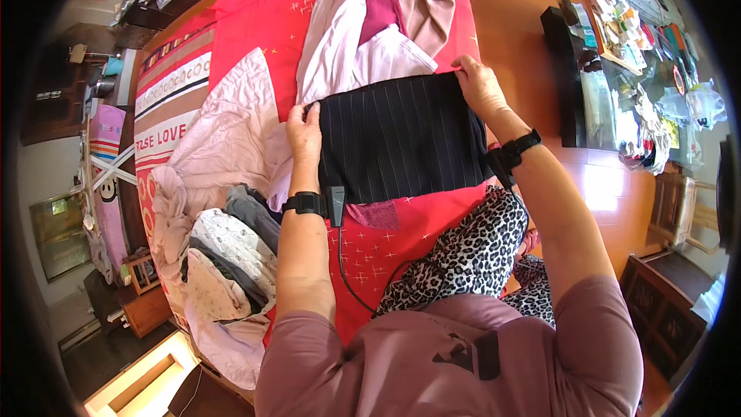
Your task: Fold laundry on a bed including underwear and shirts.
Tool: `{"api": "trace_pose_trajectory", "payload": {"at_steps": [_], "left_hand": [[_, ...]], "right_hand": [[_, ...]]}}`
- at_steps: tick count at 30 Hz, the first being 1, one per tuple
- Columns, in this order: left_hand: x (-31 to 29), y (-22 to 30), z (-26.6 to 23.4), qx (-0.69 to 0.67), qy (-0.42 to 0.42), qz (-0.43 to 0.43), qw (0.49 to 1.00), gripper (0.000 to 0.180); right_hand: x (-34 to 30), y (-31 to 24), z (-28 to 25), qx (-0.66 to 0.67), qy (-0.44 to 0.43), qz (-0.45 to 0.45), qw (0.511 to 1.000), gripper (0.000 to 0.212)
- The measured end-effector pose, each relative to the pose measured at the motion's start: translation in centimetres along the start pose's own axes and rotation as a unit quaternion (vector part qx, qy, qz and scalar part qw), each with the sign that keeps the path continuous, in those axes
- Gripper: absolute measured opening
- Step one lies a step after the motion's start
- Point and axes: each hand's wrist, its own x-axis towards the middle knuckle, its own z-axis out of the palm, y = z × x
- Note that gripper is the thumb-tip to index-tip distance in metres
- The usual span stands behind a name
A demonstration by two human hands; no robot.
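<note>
The cloth [397,139] is pinstriped black, the trousers [467,251] leopard-print.

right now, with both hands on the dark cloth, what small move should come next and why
Probably bring the right hand across toward the left hand, folding the dark pinstriped cloth in half. Each hand grips an opposite upper corner, and the cloth is spread wide between them, so one side could fold over the other.

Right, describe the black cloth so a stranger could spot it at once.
Find the red sheet mid-picture. Over it, the left hand and right hand hold the cloth stretched between them. Unlike the pink garment to its left, it is black with thin, pale stripes.
</note>
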Motion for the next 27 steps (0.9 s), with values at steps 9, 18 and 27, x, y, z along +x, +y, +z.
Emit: {"api": "trace_pose_trajectory", "payload": {"at_steps": [9, 18, 27], "left_hand": [[-0.9, 0.7, -0.7, 0.02, -0.041, -0.028, 0.999, 0.03], [-8.7, 2.2, -5.0, -0.105, -0.034, -0.159, 0.981, 0.04], [-15.6, 0.8, -4.5, 0.051, 0.0, -0.092, 0.994, 0.034]], "right_hand": [[-2.7, -3.9, 0.0, -0.064, 0.063, -0.047, 0.995, 0.032], [-10.1, -9.1, 2.9, -0.182, -0.105, -0.176, 0.962, 0.065], [-10.8, -6.7, 2.5, -0.233, -0.13, -0.089, 0.96, 0.064]]}}
